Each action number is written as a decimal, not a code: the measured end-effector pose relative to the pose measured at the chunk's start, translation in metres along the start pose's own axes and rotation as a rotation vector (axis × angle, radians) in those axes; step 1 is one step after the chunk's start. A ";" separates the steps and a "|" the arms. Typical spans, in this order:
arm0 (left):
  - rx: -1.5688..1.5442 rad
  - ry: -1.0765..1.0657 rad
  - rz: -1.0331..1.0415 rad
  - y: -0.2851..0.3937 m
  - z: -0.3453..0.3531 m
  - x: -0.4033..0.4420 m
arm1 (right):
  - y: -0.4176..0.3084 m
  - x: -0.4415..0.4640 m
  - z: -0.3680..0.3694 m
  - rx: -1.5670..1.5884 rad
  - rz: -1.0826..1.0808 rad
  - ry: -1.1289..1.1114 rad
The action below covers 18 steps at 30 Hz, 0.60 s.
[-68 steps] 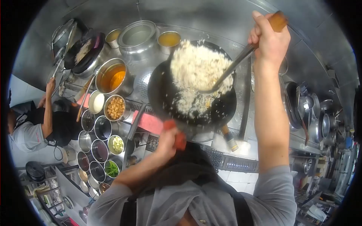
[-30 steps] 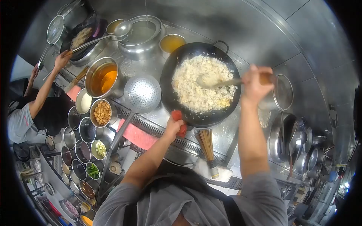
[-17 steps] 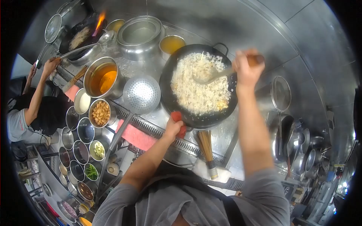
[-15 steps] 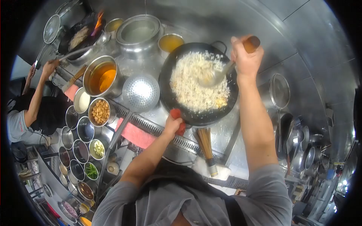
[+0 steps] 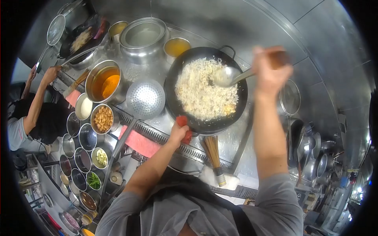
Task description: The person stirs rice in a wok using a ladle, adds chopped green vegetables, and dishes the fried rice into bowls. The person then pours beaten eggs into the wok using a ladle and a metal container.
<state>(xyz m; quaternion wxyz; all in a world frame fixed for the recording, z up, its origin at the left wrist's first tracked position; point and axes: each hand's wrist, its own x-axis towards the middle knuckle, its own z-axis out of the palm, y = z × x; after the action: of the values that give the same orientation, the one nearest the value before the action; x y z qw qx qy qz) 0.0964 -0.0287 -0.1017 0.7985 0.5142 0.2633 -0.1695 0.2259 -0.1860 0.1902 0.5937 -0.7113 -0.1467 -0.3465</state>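
White rice [image 5: 202,92] with small yellow bits fills the middle of a black wok [image 5: 173,72]. My left hand [image 5: 178,133] grips the near rim or handle of the wok through a folded red cloth [image 5: 184,126]; the handle itself is covered. My right hand [image 5: 271,72], blurred by motion, is closed round the wooden handle of a ladle [image 5: 227,76]. The ladle's metal bowl is at the right side of the rice, its shaft crossing the wok's right rim. To the left of the wok lies a perforated metal strainer [image 5: 145,99].
A pot of orange liquid [image 5: 94,74], a bowl of brown chunks [image 5: 103,118] and several ingredient tins stand at left. A bamboo brush [image 5: 212,153] lies near the front edge. Behind are a lidded pot [image 5: 143,49] and a yellow-liquid bowl [image 5: 176,47]. At far left, another person [image 5: 37,114] works a second wok [image 5: 80,41].
My right hand has moved right and slightly down, drawing the ladle toward the wok's right side. The left hand stays at the wok. Flames at the other person's wok have shrunk.
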 end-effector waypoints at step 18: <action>-0.017 -0.046 -0.029 -0.005 -0.003 0.003 | 0.052 -0.047 -0.031 0.121 0.035 0.188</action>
<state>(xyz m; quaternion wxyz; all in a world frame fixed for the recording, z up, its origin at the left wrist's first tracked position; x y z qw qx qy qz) 0.0953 -0.0284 -0.1086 0.8062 0.4993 0.2539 -0.1905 0.2150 -0.2192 0.1220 0.6525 -0.6411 -0.0983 -0.3919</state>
